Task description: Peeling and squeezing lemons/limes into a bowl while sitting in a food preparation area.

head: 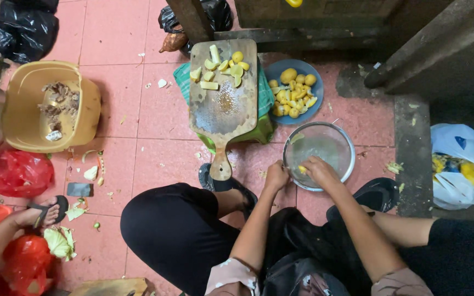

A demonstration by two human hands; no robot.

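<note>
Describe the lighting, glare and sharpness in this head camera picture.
Head view: soft, even overhead light; pale sheen inside the metal bowl; right hand and left hand reasonably sharp; wooden cutting board crisp; the upper right corner falls into deep shadow; edges bow slightly from the wide lens.

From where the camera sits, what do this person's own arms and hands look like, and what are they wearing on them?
Both arms are bare from the elbow down, and the left hand and right hand wear no gloves. No rings, watch or bracelets can be made out. Short pale sleeves with a faint pattern end near the elbows. Below them the person wears dark trousers.
</note>
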